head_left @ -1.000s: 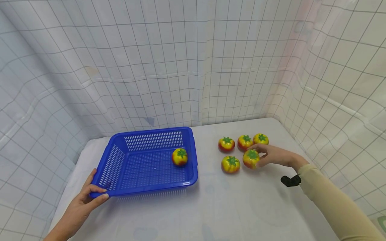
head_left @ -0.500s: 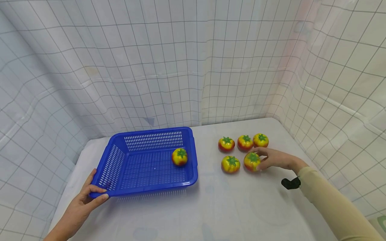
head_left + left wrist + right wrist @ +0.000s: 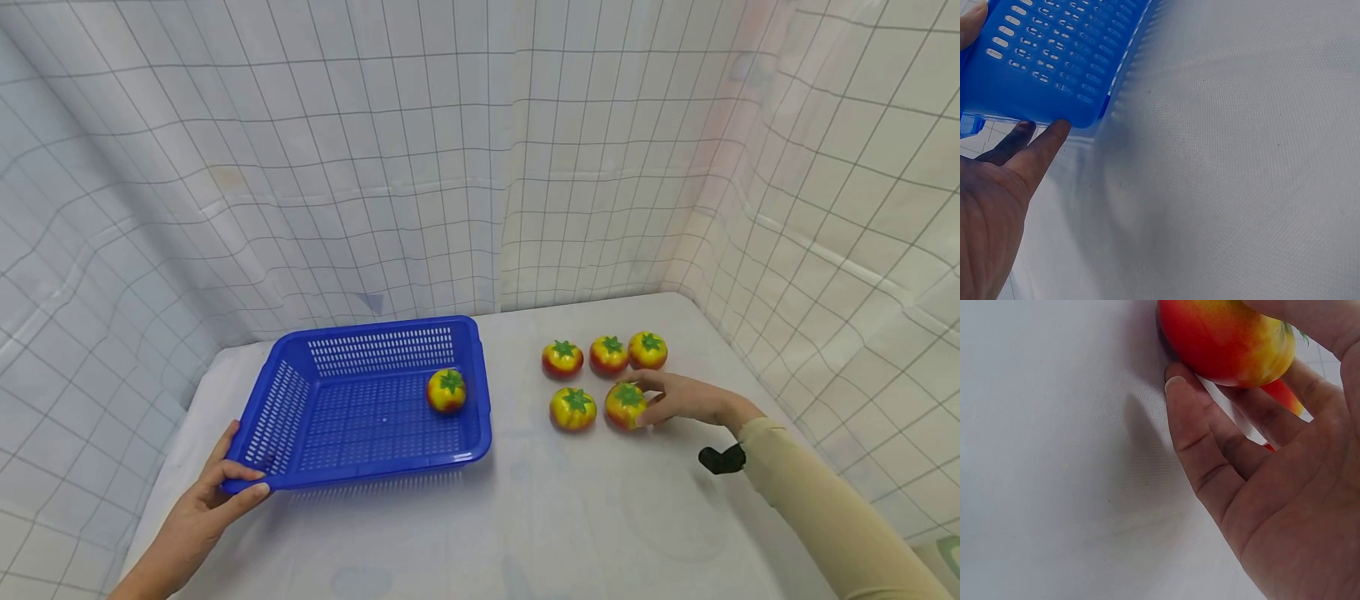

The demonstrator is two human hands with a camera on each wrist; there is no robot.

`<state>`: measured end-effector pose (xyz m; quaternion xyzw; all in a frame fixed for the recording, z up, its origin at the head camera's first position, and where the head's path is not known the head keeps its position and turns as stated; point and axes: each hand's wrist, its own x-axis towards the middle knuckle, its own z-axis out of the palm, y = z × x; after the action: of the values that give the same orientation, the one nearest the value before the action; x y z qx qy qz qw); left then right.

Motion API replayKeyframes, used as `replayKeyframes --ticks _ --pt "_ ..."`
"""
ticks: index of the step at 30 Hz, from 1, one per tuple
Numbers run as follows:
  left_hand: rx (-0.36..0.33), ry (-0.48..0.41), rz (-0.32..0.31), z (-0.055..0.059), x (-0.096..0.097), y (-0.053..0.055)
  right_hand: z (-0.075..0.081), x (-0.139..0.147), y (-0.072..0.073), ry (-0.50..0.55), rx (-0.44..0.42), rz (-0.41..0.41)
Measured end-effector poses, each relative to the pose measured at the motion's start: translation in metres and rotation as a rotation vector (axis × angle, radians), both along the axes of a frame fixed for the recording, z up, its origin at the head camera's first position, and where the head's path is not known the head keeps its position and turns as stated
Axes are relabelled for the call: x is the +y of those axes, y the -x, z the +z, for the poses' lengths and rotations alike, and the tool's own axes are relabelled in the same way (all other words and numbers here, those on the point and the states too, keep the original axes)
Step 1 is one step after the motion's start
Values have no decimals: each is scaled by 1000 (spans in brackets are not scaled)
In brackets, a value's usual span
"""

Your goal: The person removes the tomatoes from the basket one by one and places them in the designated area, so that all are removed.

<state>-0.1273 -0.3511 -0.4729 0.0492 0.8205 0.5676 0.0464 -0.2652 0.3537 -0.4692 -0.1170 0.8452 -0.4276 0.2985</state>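
My right hand (image 3: 686, 398) holds a red-and-yellow tomato (image 3: 625, 408) with a green leafy top, thumb on the near side and fingers behind. In the right wrist view the fingers curve around the underside of this tomato (image 3: 1229, 340), close over the white cloth. My left hand (image 3: 198, 508) grips the near left corner of a blue plastic basket (image 3: 360, 475), its thumb along the front rim. The left wrist view shows fingertips (image 3: 1057, 128) against the basket's outer wall (image 3: 1029, 94). Inside the basket, toward its right end, sits one tomato (image 3: 447, 392).
Several like tomatoes lie around the held one: a near left tomato (image 3: 573, 410), a back left tomato (image 3: 562, 359), a back middle tomato (image 3: 608, 357) and a back right tomato (image 3: 648, 351). Gridded white curtains (image 3: 420, 167) enclose the white-covered table (image 3: 540, 517).
My right hand has moved slightly toward me with the tomato, bringing it level with the near left one. The left hand and the basket have stayed in place.
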Motion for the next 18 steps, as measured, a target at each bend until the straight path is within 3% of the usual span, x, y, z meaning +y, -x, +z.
replayKeyframes --ticks 18 --pt "6 17 3 0 0 1 -1 -1 -2 -5 2 -4"
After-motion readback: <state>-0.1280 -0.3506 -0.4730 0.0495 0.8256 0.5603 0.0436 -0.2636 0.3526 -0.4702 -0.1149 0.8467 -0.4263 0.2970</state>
